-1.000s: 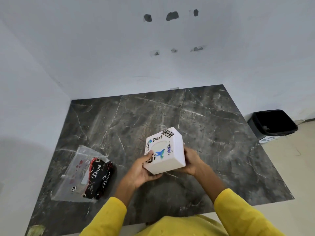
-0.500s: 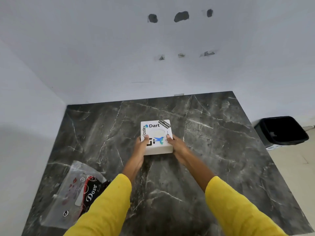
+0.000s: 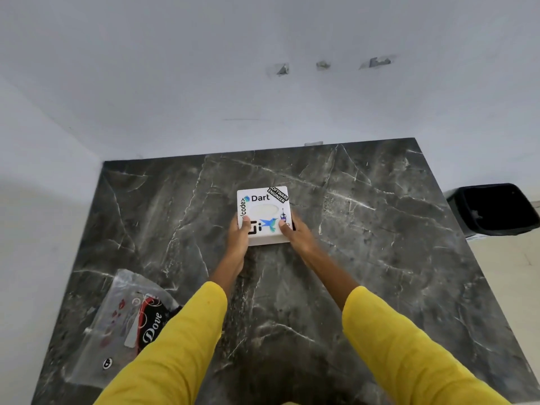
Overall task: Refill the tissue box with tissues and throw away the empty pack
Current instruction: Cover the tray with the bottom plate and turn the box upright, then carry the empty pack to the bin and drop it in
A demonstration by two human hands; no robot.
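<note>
Left sleeve (image 3: 172, 343) hides right part of tissue pack (image 3: 122, 325). Bin (image 3: 496, 210) cut by right edge. Fingers of both hands hidden behind tissue box (image 3: 264, 217) sides; box contents unseen.

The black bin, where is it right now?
In the head view the black bin stands on the floor at the far right, just off the right edge of the dark marble table, and right of the white tissue box.

Two long sleeves, bright yellow, plain knit-like cloth, no print or cuff trim. Left sleeve (image 3: 172, 343) ending partway down the forearm; right sleeve (image 3: 409, 346) likewise. Soft folds along both. Forearms bare below the hems. Left hand (image 3: 239, 238) and right hand (image 3: 295, 233) bare, no rings, watch or gloves visible.
</note>
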